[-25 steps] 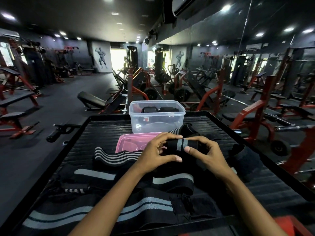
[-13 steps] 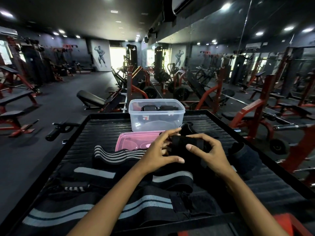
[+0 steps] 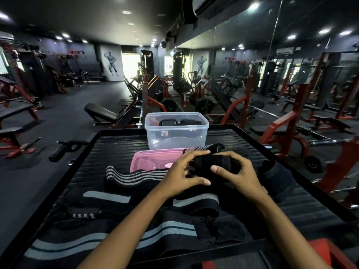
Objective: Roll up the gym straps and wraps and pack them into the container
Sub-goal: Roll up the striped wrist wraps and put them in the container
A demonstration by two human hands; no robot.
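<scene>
Both hands hold a rolled black fabric wrap (image 3: 210, 164) between them: the left hand (image 3: 183, 174) curls its fingers over the roll's left end, the right hand (image 3: 240, 174) cups the right end, thumb in front. Beyond the hands stands the clear plastic container (image 3: 175, 136), with its pink lid (image 3: 153, 160) just nearer.

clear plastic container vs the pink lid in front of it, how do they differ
The clear plastic container is see-through, while the pink plastic lid is tinted pink. The container stands tall and deep; the lid lies flat and shallow. The container holds dark rolled wraps; the lid holds nothing, though a striped strap's end rests on its far right corner. Both are rounded rectangles lying on the black ribbed platform.
</scene>
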